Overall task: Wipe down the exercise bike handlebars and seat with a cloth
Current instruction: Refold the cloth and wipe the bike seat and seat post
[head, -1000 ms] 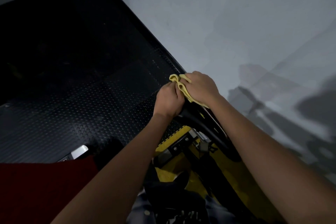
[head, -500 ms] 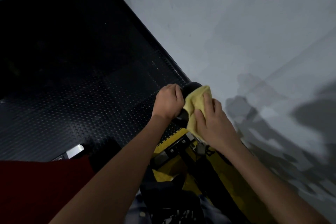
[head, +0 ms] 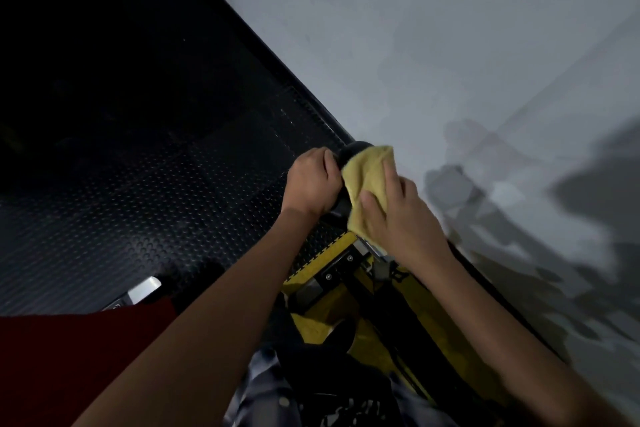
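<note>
A yellow cloth [head: 369,180] is draped over the black handlebar grip [head: 351,151] of the exercise bike. My right hand [head: 394,218] lies on the cloth with fingers spread, pressing it against the grip. My left hand [head: 311,182] is curled round the same black bar on its left side, touching the cloth's edge. Only the rounded end of the grip shows above the cloth. The bike's yellow and black frame [head: 346,263] runs down below my hands. The seat is not in view.
A black studded rubber floor mat [head: 138,149] fills the left half. A grey wall [head: 450,45] with shadows rises on the right, close to the handlebar. A red surface [head: 69,357] sits at lower left beside a small silver metal piece [head: 143,288].
My right hand has drawn the cloth back from the tip of the grip down its right side and spread its fingers flat. My left hand has stayed in place on the bar.
</note>
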A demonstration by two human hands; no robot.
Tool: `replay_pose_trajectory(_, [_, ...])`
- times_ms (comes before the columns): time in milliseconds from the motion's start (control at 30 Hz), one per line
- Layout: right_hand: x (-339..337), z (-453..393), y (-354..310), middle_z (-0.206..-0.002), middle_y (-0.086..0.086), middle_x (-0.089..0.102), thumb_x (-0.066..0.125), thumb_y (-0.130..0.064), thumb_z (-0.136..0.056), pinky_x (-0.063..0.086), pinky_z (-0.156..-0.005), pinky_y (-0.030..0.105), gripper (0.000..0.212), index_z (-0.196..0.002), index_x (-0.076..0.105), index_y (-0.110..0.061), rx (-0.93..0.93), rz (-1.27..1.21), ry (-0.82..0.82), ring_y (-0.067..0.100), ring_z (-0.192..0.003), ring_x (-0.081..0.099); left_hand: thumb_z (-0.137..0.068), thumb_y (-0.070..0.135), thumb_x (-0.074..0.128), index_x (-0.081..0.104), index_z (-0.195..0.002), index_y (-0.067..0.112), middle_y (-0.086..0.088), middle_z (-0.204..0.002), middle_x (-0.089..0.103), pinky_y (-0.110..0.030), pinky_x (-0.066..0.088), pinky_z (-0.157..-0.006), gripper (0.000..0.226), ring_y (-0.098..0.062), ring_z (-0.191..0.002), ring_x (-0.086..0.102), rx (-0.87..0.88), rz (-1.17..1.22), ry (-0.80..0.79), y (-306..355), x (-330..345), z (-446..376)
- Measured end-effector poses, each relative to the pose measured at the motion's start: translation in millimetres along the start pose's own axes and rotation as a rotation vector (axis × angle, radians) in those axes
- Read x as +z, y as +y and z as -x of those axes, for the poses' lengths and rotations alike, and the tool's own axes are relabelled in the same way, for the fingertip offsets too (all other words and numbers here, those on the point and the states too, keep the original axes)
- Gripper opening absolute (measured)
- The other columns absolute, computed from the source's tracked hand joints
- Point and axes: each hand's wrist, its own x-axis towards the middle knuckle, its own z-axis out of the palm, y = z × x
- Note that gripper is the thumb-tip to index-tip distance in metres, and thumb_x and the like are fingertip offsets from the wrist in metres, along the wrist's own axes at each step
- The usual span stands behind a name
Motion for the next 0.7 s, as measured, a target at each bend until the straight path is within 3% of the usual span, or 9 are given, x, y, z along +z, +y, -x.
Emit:
replay_pose_trajectory(133, [-15.7,42.4,14.0,-0.146,0.009,0.043,0.024,-0.067,-0.099,0.036,-0.083,0.026,0.078,-0.162,0.004,-0.025,-0.069,0.116,-0.053,0.023,-0.115,0.055,-0.101,0.015,0.039,0.061,-0.079,0.006,-0.004,-0.076,0.06,-0.029,0.04,-0.064,0.032,-0.016,-0.069,0.055,0.001,0.0,0.003,-0.6,0.0,0.1])
replay_pose_trajectory(233, [-11.9,17.5,-0.9,-0.135,0.013,0.05,0.022,-0.063,-0.101,0.039,-0.074,0.03,0.076,-0.161,0.008,-0.019,-0.053,0.125,0.007,0.027,-0.103,0.058,-0.101,0.015,0.039,0.063,-0.081,0.005,-0.007,-0.079,0.063,-0.034,0.045,-0.067,0.032,-0.02,-0.073,0.057,-0.004,-0.002,0.0,-0.7,0.6,-1.5])
replay_pose_trajectory(300, [-3.6,-16.5,-13.0,-0.133,0.019,0.049,0.025,-0.057,-0.103,0.042,-0.076,0.036,0.071,-0.16,0.013,-0.017,0.002,0.024,0.051,0.034,-0.103,0.057,-0.1,0.013,0.041,0.058,-0.076,0.005,-0.008,-0.076,0.061,-0.035,0.043,-0.066,0.031,-0.022,-0.071,0.055,-0.003,-0.007,0.003,-0.1,0.1,-1.6])
replay_pose_trajectory(400, [14.9,-84.4,-11.7,-0.132,0.014,0.053,0.02,-0.059,-0.1,0.043,-0.086,0.044,0.061,-0.151,0.034,-0.027,0.022,-0.065,0.011,0.037,-0.108,0.055,-0.101,0.012,0.042,0.049,-0.071,0.011,-0.005,-0.072,0.053,-0.033,0.033,-0.062,0.031,-0.02,-0.067,0.048,-0.013,-0.008,0.002,4.6,-3.6,-1.0])
replay_pose_trajectory(500, [19.1,-112.0,-12.7,-0.132,0.001,0.056,0.004,-0.069,-0.09,0.039,-0.083,0.041,0.071,-0.13,0.05,-0.032,-0.057,0.073,-0.097,0.036,-0.114,0.054,-0.102,0.015,0.041,0.047,-0.07,0.012,-0.005,-0.072,0.052,-0.031,0.03,-0.062,0.033,-0.02,-0.066,0.048,-0.044,0.004,-0.005,4.5,-3.1,0.0])
replay_pose_trajectory(600, [-1.0,-78.4,-15.6,-0.147,0.001,0.045,0.023,-0.057,-0.102,0.046,-0.093,0.046,0.053,-0.145,0.046,-0.037,-0.144,0.043,-0.017,0.036,-0.115,0.052,-0.101,0.015,0.042,0.05,-0.069,0.01,-0.007,-0.071,0.055,-0.031,0.033,-0.061,0.033,-0.022,-0.065,0.05,-0.042,0.036,-0.006,0.9,-1.2,1.0])
replay_pose_trajectory(700, [-19.8,-22.3,-9.7,-0.162,-0.003,0.025,0.032,-0.045,-0.107,0.052,-0.088,0.041,0.048,-0.155,0.032,-0.039,-0.207,0.126,0.041,0.028,-0.114,0.051,-0.1,0.014,0.041,0.054,-0.072,0.007,-0.007,-0.073,0.057,-0.031,0.035,-0.062,0.032,-0.021,-0.066,0.051,-0.018,0.024,-0.012,0.2,-0.4,-0.8])
